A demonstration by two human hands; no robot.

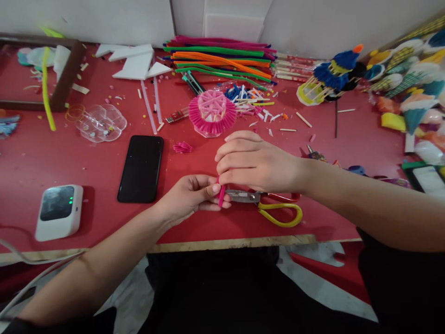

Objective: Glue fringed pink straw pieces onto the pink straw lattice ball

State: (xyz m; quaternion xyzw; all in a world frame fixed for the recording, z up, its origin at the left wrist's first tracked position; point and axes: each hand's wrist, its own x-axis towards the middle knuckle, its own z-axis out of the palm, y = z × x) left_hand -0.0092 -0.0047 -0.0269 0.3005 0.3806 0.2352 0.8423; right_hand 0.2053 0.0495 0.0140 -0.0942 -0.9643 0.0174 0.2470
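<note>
We hold a short pink strip (221, 196) above the red table (187, 233), near its front edge; our left hand (194, 192) has it clamped between thumb and fingers; our right hand (262, 160) curls over its top end, though we cannot tell whether those fingertips grip it; the scissors (257, 197) lie just beside, to the right; beyond our hands stands a pink pleated piece (212, 121), with a small pink folded bit (182, 147) near it and a black phone (141, 169) to the left.

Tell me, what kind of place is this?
Probably a place for making crafts: there's a bundle of what look like colourful pipe cleaners, a pair of scissors, and a small pink strip pinched in the left hand.
</note>
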